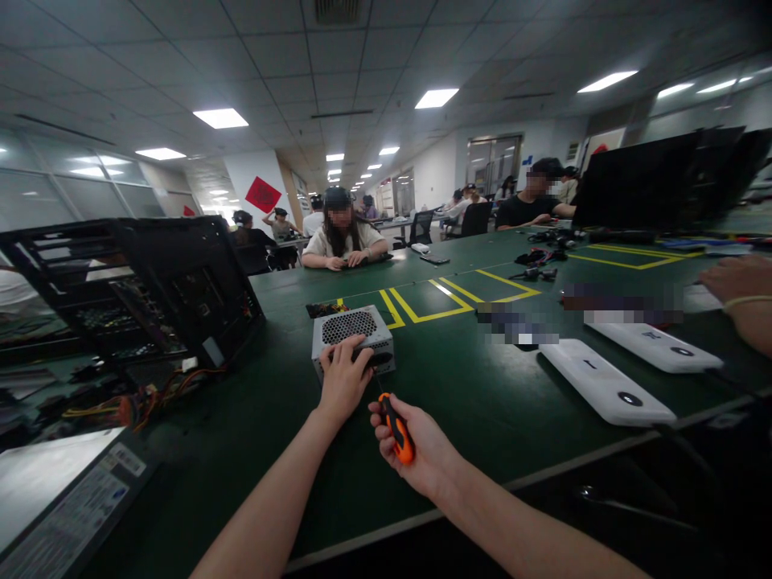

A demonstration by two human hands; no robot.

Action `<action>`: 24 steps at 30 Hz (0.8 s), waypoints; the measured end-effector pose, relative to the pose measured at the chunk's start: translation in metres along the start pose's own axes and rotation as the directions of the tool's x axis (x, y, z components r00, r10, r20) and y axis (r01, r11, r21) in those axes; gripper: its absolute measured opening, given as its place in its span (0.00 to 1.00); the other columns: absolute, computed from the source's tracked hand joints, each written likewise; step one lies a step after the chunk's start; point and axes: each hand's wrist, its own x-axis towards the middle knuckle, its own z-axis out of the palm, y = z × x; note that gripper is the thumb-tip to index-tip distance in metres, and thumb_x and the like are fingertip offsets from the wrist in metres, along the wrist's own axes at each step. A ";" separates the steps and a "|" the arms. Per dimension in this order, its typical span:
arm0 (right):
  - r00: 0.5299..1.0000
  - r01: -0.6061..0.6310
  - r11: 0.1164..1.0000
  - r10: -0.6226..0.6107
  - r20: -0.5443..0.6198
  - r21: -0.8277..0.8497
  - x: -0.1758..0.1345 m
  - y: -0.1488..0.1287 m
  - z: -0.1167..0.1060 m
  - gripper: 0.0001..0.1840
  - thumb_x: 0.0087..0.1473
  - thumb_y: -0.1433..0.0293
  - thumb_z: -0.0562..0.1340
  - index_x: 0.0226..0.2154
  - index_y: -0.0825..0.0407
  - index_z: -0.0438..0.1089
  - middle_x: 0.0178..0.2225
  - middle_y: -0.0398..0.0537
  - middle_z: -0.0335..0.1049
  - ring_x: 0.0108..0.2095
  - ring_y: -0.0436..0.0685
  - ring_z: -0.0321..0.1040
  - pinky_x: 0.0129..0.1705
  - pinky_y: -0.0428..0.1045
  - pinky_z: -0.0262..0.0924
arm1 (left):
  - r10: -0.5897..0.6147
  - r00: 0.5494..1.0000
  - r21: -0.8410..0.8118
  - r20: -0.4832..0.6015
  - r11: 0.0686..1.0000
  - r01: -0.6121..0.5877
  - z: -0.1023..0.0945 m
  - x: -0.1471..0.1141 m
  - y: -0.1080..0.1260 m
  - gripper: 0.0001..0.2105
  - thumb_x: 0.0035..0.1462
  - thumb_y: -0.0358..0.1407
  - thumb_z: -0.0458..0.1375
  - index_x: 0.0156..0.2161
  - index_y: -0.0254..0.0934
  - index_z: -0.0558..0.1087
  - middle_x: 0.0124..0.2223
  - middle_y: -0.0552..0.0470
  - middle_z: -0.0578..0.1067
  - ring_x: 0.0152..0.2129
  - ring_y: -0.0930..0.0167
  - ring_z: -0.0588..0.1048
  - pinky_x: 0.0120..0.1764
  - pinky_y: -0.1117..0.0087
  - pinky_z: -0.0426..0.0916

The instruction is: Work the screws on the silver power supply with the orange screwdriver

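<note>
A small grey computer power supply unit (381,322) with a honeycomb vent on top sits on the green table. My left hand (345,366) grips its near edge, with fingers bent over the top. Close by, my right hand (416,442) is wrapped around the orange and black handle of a screwdriver (398,434). The screwdriver's thin shaft points at the near side of the unit. Whether its tip touches a screw is too small to tell. Coloured wires (326,309) lie behind the unit.
An open black computer case (174,297) stands at left, with loose wires (138,402) and a labelled metal box (66,498) nearer. White devices (609,386) with cables lie right. Yellow tape marks (422,310) the table (470,402). Another person's hand (739,285) is at far right; a person (343,233) sits opposite.
</note>
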 end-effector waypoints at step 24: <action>1.000 0.006 1.000 -0.006 0.005 0.021 0.001 0.001 -0.001 0.16 0.60 0.68 0.48 0.30 0.61 0.64 0.20 0.45 0.61 0.15 0.42 0.55 0.14 0.36 0.51 | 0.026 0.999 0.013 -0.024 1.000 -0.026 0.001 0.000 0.000 0.05 0.51 0.34 0.56 0.35 0.42 0.70 0.52 0.46 0.66 0.51 0.62 0.62 0.48 0.56 0.51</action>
